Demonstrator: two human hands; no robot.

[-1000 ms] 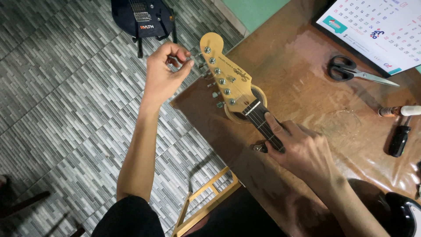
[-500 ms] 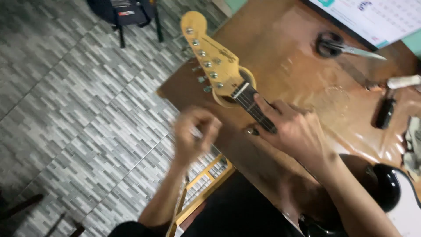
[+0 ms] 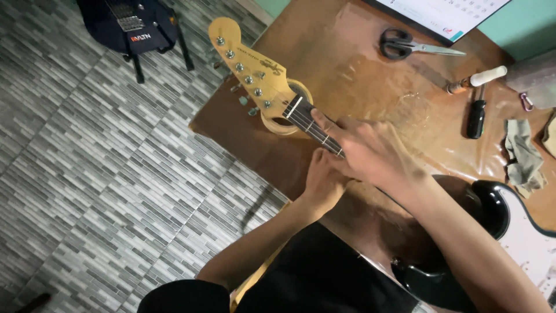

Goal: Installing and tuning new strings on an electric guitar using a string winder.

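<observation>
Guitar neck (image 3: 315, 124) flat on table (image 3: 347, 52), long axis diagonal, headstock (image 3: 249, 66) up-left, black body (image 3: 492, 203) lower-right. Right hand (image 3: 370, 153) draped over neck past nut, fingers curled on strings, grip loosely closed. Left hand (image 3: 324, 179) tucked at neck's near edge, just below right; grip state hidden. Scissors (image 3: 405, 45), screwdriver (image 3: 476, 116) well apart, right.

Brown table (image 3: 301, 52) under clear plastic, with tools and a guitar on it.
A guitar (image 3: 272, 87) lies across it, neck on a tape roll (image 3: 278, 124); scissors (image 3: 405, 45) at the far edge, two screwdrivers (image 3: 476, 116) and a rag (image 3: 521, 153) to the right.
</observation>
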